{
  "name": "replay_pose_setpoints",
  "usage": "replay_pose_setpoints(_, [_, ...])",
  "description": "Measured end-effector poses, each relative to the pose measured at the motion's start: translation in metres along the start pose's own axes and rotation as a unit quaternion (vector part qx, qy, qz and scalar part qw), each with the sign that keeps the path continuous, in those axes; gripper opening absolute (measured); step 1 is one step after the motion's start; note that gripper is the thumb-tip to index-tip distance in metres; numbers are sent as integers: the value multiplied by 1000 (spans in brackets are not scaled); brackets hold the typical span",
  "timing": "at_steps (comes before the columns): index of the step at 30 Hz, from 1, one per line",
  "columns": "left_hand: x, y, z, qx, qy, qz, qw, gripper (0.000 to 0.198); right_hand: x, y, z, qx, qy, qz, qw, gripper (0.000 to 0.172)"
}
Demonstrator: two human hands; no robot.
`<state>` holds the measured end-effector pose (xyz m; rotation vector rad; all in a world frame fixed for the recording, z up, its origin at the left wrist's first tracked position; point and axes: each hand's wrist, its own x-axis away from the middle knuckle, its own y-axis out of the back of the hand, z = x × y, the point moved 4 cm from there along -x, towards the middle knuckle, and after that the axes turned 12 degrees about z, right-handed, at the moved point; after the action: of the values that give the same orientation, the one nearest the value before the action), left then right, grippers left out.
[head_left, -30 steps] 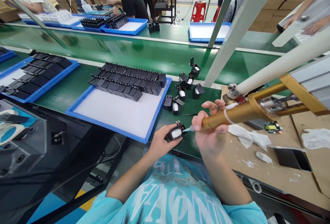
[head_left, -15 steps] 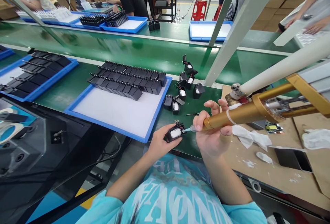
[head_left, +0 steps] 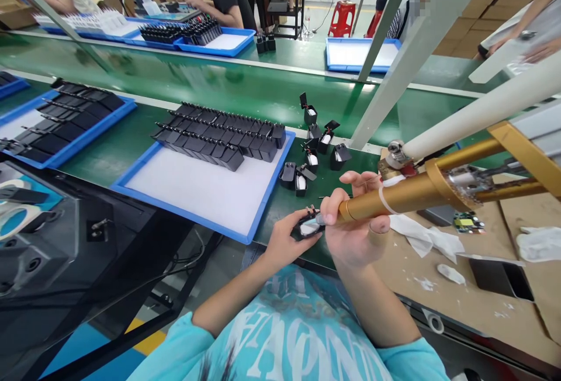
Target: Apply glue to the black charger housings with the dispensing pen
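Note:
My left hand (head_left: 287, 239) is closed around a small black adapter case (head_left: 309, 228) with white filling inside and metal prongs at its top. My right hand (head_left: 353, 235) grips the front of a gold glue dispenser (head_left: 407, 195), fingers wrapped round its barrel. The dispenser's pale blue nozzle (head_left: 314, 224) points left over the case's open side; whether its tip touches the white filling I cannot tell. Beyond my hands, several open cases (head_left: 311, 160) with white inside stand loosely on the green bench (head_left: 280, 208).
A blue-rimmed tray (head_left: 193, 197) left of my hands bears rows of black adapters (head_left: 219, 135). Another loaded tray (head_left: 56, 156) is farther left. A slanted white post (head_left: 390, 83) rises beyond the dispenser. Cardboard (head_left: 421, 276) with wipes covers the right side. Co-workers sit across the line.
My left hand and the case have shifted slightly right. The nozzle, at the case's edge before, now overlaps its opening. My right hand has moved a little left with the dispenser.

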<state>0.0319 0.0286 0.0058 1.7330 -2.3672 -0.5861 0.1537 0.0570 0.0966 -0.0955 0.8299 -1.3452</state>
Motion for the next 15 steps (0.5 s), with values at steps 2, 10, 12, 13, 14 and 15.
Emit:
replay_pose_setpoints(2, [-1,0,-1,2,-10,-3,1000,36,-1,0,0,-1,-3,-1,1000,42])
replay_pose_setpoints(10, [-2,0,-3,-20,-25,-12,999,37,-2,1,0,4,-4,-2,1000,41])
replay_pose_setpoints(12, [-3,0,-5,-18,-34,-9,999,37,-1,1,0,2,2,3,1000,37])
replay_pose_setpoints(13, [-3,1,-6,-18,-38,-8,999,38,-1,2,0,2,4,5,1000,36])
replay_pose_setpoints(14, [-3,1,-7,-19,-42,-7,999,38,-1,2,0,2,6,8,1000,37])
replay_pose_setpoints(15, [-3,2,-7,-22,-46,-6,999,38,-1,2,0,1,6,11,1000,38])
